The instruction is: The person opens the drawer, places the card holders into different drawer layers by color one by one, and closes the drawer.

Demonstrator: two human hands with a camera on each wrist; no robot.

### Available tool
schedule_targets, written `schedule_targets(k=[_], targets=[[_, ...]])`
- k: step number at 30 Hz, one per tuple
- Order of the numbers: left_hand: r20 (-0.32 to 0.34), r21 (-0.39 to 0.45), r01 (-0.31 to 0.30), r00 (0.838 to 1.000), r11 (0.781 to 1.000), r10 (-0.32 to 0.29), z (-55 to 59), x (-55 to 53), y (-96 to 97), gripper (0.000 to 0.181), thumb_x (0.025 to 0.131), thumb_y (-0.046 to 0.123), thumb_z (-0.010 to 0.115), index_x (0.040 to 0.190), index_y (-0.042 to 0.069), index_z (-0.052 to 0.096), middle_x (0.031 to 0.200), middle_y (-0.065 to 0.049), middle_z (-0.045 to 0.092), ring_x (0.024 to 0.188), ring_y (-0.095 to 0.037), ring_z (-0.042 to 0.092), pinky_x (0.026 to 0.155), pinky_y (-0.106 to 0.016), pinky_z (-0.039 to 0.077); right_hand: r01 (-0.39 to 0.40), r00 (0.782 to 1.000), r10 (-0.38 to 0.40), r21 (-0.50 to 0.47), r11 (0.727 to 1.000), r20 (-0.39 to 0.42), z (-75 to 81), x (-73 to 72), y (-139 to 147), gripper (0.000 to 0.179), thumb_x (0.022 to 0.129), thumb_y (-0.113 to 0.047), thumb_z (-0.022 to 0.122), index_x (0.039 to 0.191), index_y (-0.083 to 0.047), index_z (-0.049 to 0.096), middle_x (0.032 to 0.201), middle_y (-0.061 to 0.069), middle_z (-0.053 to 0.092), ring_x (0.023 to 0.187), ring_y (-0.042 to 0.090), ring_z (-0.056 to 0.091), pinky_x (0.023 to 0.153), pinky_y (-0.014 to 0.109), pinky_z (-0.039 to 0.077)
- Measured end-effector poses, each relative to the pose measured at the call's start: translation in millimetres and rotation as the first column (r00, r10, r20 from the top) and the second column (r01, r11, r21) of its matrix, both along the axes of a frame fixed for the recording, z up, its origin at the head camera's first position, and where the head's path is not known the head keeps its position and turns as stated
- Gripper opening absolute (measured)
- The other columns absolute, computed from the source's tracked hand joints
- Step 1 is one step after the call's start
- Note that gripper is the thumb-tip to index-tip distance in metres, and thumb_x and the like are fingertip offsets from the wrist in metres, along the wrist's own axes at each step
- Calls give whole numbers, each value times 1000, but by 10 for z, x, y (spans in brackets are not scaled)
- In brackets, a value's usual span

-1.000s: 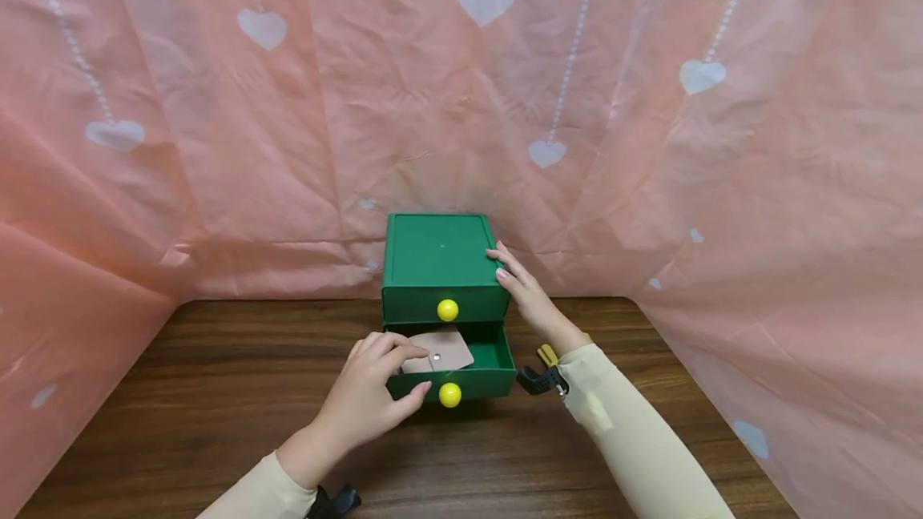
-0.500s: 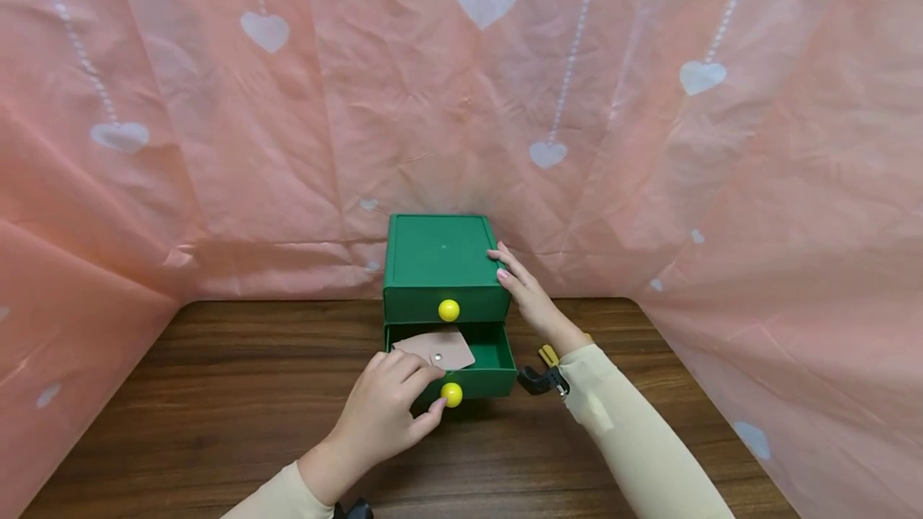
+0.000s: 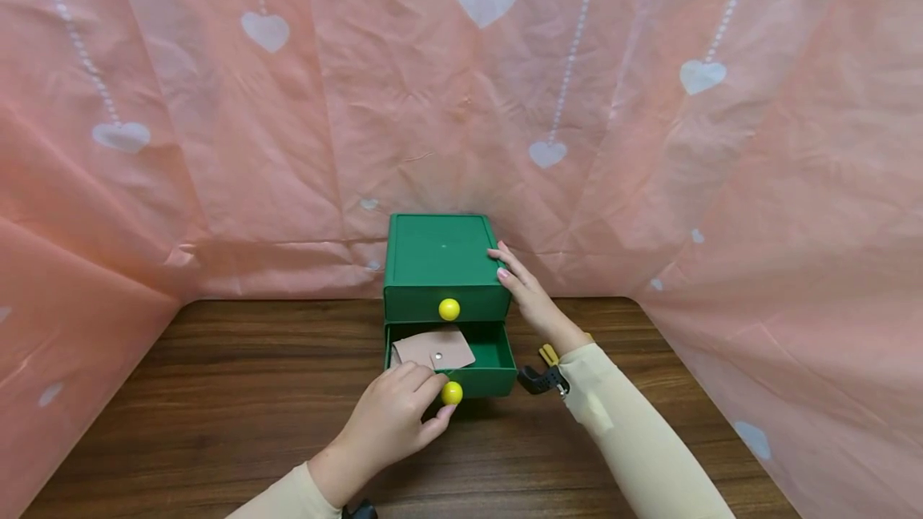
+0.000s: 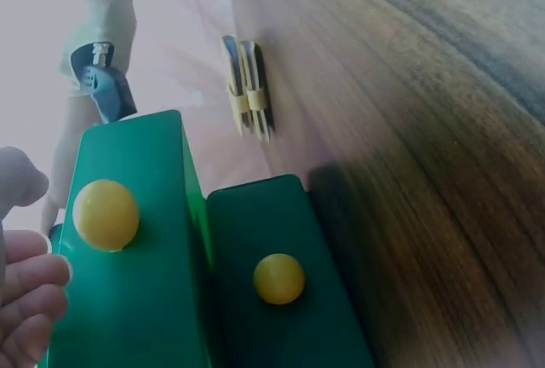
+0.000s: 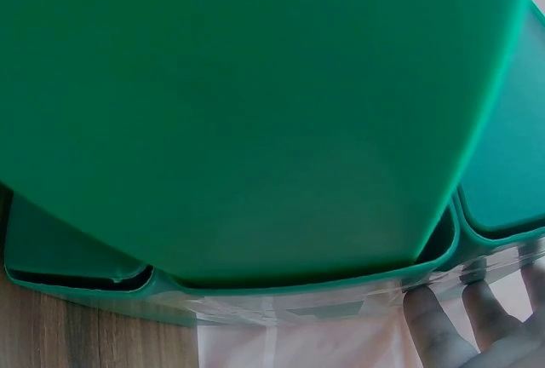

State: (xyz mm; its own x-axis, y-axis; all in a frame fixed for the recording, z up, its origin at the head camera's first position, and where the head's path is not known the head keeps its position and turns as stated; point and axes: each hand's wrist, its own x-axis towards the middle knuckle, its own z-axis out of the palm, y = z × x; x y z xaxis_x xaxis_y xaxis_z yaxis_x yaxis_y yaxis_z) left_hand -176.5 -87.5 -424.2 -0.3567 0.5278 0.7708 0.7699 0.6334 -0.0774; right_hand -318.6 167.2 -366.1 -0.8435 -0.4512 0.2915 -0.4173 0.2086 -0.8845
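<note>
A green drawer cabinet (image 3: pixel 440 251) stands on the table, its middle drawer (image 3: pixel 497 355) pulled out. In that drawer lies a pale pink flat case (image 3: pixel 447 349) with a metal snap. My left hand (image 3: pixel 392 415) is at the drawer front, thumb and fingertips beside its yellow knob (image 3: pixel 452 393); in the left wrist view a small gap shows between the fingertips and the knob (image 4: pixel 106 215). My right hand (image 3: pixel 530 295) rests with fairly straight fingers on the cabinet's upper right edge; its fingertips (image 5: pixel 421 300) touch the side in the right wrist view.
Above the drawer is a shut one with a yellow knob (image 3: pixel 449 310); below it, a lower drawer (image 4: pixel 281 278) is shut too. Slim yellow banded items (image 4: pixel 245 87) lie on the wooden table (image 3: pixel 216 391), right of the cabinet. A pink curtain (image 3: pixel 404 102) with hearts surrounds the table.
My left hand has moved from over the pink case down and right to the drawer knob, uncovering more of the case. The right hand and the drawer stay in place.
</note>
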Motion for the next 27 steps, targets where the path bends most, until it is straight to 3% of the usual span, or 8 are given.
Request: schedule_targets(k=[18,27], targets=[[37,-64,-75,996,995,77,-95,8,61,29,76,33,83,91,15,66,80,6,55,64,-8,54,53,-25,49,1,998,-2,-11,1000,-55,-62,-16,-1,49,110,-24,33,156,-7,32,168,10,2,154,24,2,120,56,12],[30,-99,-100,994,990,104,-119,10,63,25,80,27,81,97,14,67,84,4,60,67,-9,61,57,-27,54,10,999,-11,-13,1000,-47,-73,-20,6,48,110,-25,33,155,-7,33,168,8,2,154,25,2,119,58,13]])
